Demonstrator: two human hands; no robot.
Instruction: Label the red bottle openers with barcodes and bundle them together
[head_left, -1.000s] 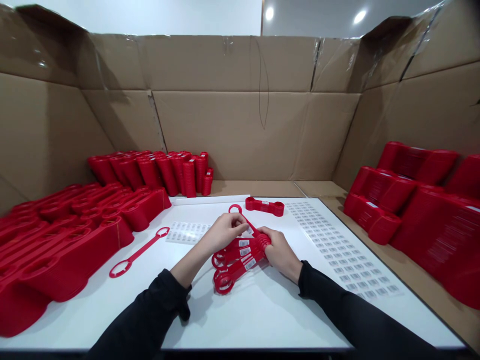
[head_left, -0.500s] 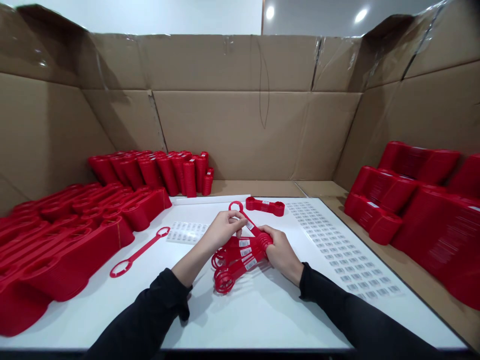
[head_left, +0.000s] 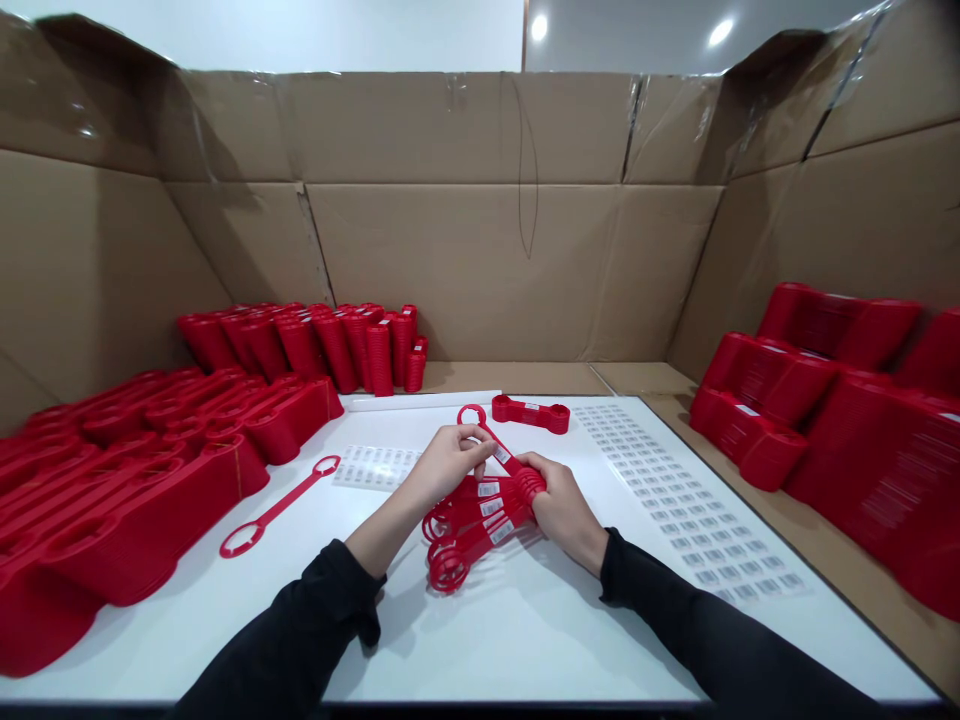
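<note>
My left hand pinches the upper red plastic strip, which has a ring at its far end and a white barcode label. My right hand grips the bundle of red ring-ended strips at its right end. The strips fan out toward me, with their rings near the table and small labels on their shafts. A single strip lies flat to the left, and a thicker red piece lies at the far edge of the table.
Sheets of barcode labels lie on the white table. Large stacks of red strips stand left, right and behind. Cardboard walls enclose the back and sides.
My hands and the bundle have shifted only slightly; the lower rings sit a little differently.
</note>
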